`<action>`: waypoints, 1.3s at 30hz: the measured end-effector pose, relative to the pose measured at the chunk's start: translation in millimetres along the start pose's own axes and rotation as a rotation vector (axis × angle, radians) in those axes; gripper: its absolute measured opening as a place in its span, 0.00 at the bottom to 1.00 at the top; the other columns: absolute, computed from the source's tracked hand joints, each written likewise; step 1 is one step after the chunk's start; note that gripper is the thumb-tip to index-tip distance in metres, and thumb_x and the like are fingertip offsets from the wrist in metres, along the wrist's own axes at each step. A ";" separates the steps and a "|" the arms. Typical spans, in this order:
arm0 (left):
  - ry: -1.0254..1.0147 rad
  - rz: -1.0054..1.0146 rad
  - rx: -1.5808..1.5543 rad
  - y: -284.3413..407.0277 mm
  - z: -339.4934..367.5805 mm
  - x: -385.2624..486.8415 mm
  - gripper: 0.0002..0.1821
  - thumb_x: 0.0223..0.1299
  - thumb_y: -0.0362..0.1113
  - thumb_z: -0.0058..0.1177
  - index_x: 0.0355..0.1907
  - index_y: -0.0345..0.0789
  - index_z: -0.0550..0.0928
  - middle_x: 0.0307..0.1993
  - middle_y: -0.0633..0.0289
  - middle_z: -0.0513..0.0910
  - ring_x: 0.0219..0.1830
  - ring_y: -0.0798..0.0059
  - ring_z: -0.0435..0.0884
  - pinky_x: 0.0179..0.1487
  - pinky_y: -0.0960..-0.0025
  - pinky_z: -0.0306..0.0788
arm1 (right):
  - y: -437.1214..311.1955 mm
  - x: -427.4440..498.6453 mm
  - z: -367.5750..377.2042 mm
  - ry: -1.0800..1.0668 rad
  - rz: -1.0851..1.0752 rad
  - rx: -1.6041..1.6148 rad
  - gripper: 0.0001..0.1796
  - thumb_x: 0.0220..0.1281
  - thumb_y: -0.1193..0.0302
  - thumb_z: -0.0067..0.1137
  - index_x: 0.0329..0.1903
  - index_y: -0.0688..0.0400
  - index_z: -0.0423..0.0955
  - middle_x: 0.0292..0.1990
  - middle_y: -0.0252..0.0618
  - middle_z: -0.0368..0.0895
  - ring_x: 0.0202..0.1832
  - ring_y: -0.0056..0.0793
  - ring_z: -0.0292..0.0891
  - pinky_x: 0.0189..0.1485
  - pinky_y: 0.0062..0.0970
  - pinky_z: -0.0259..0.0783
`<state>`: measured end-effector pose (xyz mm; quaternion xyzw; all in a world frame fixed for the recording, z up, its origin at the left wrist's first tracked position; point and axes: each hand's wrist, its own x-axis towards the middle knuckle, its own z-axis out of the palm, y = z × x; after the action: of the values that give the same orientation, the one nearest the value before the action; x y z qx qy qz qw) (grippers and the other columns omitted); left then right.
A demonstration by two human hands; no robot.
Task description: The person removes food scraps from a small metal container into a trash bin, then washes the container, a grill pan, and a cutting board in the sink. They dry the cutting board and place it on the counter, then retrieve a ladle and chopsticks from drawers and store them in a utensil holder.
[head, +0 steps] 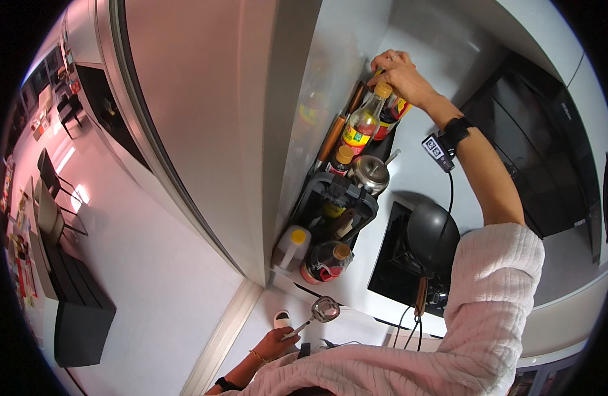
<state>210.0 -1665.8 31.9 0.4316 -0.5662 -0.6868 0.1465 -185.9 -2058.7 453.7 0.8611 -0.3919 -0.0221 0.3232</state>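
Note:
In my left hand (279,342), low in the view, is the handle of a shiny ladle (326,309), its bowl pointing away from me. My right hand (395,74) reaches far over the counter, its fingers closed around the top of a bottle with a red and yellow label (395,110). The hand hides that bottle's neck. Just in front stands a clear bottle with an orange-yellow cap (361,126), partly filled. A smaller dark bottle (341,161) and a round metal pot with a lid (370,173) follow nearer to me.
A dark rack (365,205) holds utensils. A yellow-capped jug (291,250) and a large dark bottle (326,262) stand at the counter's near end. A wok (432,237) sits on the black hob (389,247). A range hood (536,148) rises at right, a wall panel (200,123) at left.

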 end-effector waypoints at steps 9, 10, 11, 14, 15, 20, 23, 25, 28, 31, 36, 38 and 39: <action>-0.025 -0.108 0.052 5.6 -0.7 -6.1 0.17 0.68 0.46 0.59 0.47 0.35 0.85 0.37 0.55 0.87 0.42 0.67 0.85 0.51 0.65 0.76 | -0.6 6.7 27.0 -0.004 0.088 0.437 0.24 0.38 0.90 0.62 0.43 0.59 0.81 0.50 0.36 0.77 0.60 0.43 0.70 0.63 0.37 0.70; -0.026 -0.109 0.054 8.5 -0.9 -7.4 0.16 0.68 0.46 0.59 0.48 0.36 0.85 0.38 0.56 0.87 0.42 0.68 0.85 0.52 0.66 0.76 | 0.1 8.2 30.5 0.050 0.071 0.470 0.21 0.41 0.87 0.64 0.43 0.58 0.81 0.47 0.36 0.79 0.57 0.42 0.72 0.62 0.37 0.70; -0.029 -0.113 0.071 11.2 -1.2 -8.3 0.16 0.68 0.46 0.58 0.48 0.36 0.86 0.38 0.57 0.88 0.43 0.69 0.85 0.53 0.66 0.76 | 0.7 8.6 34.7 0.100 0.049 0.485 0.21 0.41 0.85 0.65 0.42 0.57 0.81 0.46 0.36 0.80 0.56 0.42 0.73 0.61 0.37 0.71; -0.041 -0.152 0.002 20.7 -3.4 -10.3 0.15 0.69 0.44 0.59 0.50 0.37 0.86 0.41 0.61 0.88 0.45 0.76 0.83 0.55 0.69 0.75 | 4.5 11.6 46.3 0.138 0.049 0.665 0.18 0.45 0.80 0.69 0.43 0.55 0.81 0.43 0.36 0.84 0.48 0.40 0.80 0.54 0.36 0.74; -0.042 -0.169 0.007 23.2 -3.6 -10.5 0.15 0.68 0.43 0.60 0.51 0.37 0.86 0.41 0.62 0.88 0.45 0.77 0.83 0.56 0.70 0.75 | 5.6 11.7 50.5 0.096 0.058 0.726 0.18 0.46 0.79 0.69 0.44 0.56 0.81 0.43 0.36 0.84 0.48 0.39 0.80 0.53 0.35 0.75; -0.072 -0.191 0.010 28.7 -6.8 -9.2 0.17 0.68 0.41 0.60 0.55 0.36 0.84 0.46 0.62 0.88 0.48 0.78 0.82 0.57 0.71 0.74 | 2.5 12.5 69.3 0.047 0.020 1.064 0.17 0.49 0.79 0.71 0.45 0.61 0.82 0.42 0.37 0.84 0.46 0.31 0.80 0.52 0.29 0.75; -0.080 -0.199 -0.005 25.5 -8.2 -7.4 0.18 0.68 0.41 0.60 0.56 0.36 0.84 0.47 0.61 0.88 0.50 0.78 0.83 0.58 0.71 0.74 | 0.0 9.8 76.5 0.055 0.044 1.091 0.17 0.50 0.81 0.71 0.46 0.61 0.83 0.42 0.37 0.84 0.46 0.26 0.79 0.53 0.27 0.75; -0.088 -0.219 0.008 21.8 -8.9 -4.7 0.18 0.68 0.41 0.60 0.57 0.35 0.84 0.47 0.61 0.88 0.50 0.77 0.83 0.58 0.71 0.74 | 0.6 7.5 81.8 0.035 0.118 1.174 0.18 0.50 0.81 0.71 0.46 0.61 0.83 0.42 0.36 0.85 0.46 0.25 0.79 0.52 0.27 0.75; -0.102 -0.189 0.076 17.6 -9.1 1.9 0.19 0.69 0.42 0.60 0.57 0.36 0.83 0.47 0.60 0.88 0.51 0.75 0.84 0.58 0.70 0.74 | 1.4 4.4 94.5 -0.011 0.190 1.066 0.15 0.55 0.78 0.67 0.47 0.62 0.83 0.40 0.36 0.87 0.44 0.26 0.81 0.50 0.28 0.75; -0.152 -0.153 0.221 16.6 -7.3 9.3 0.19 0.69 0.43 0.59 0.57 0.37 0.83 0.47 0.56 0.88 0.49 0.68 0.86 0.57 0.68 0.75 | 0.2 1.5 107.5 0.110 0.199 1.092 0.13 0.56 0.75 0.65 0.46 0.63 0.82 0.39 0.39 0.88 0.42 0.29 0.82 0.48 0.31 0.76; -0.195 0.068 0.355 17.2 7.3 14.2 0.19 0.69 0.51 0.57 0.47 0.36 0.84 0.31 0.51 0.84 0.34 0.65 0.83 0.44 0.64 0.75 | -13.6 -20.2 78.5 0.139 0.585 0.986 0.13 0.62 0.74 0.62 0.49 0.63 0.82 0.39 0.42 0.88 0.43 0.31 0.83 0.50 0.34 0.77; -0.269 0.049 0.359 15.0 18.0 15.6 0.17 0.71 0.47 0.57 0.47 0.34 0.83 0.30 0.56 0.84 0.33 0.75 0.80 0.41 0.68 0.74 | -33.9 -46.8 39.0 0.328 0.576 0.882 0.15 0.64 0.73 0.60 0.53 0.62 0.79 0.41 0.47 0.87 0.43 0.37 0.84 0.50 0.36 0.77; -0.318 0.032 0.378 13.6 25.0 17.2 0.16 0.71 0.45 0.57 0.47 0.33 0.83 0.29 0.58 0.84 0.32 0.79 0.78 0.40 0.70 0.74 | -46.0 -72.1 11.7 0.281 0.587 0.631 0.19 0.66 0.75 0.58 0.59 0.61 0.77 0.41 0.50 0.86 0.44 0.39 0.84 0.52 0.35 0.77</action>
<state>177.1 -1665.7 36.6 0.3286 -0.7074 -0.6256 -0.0168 -208.8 -1993.1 402.5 0.7645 -0.5595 0.3080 0.0877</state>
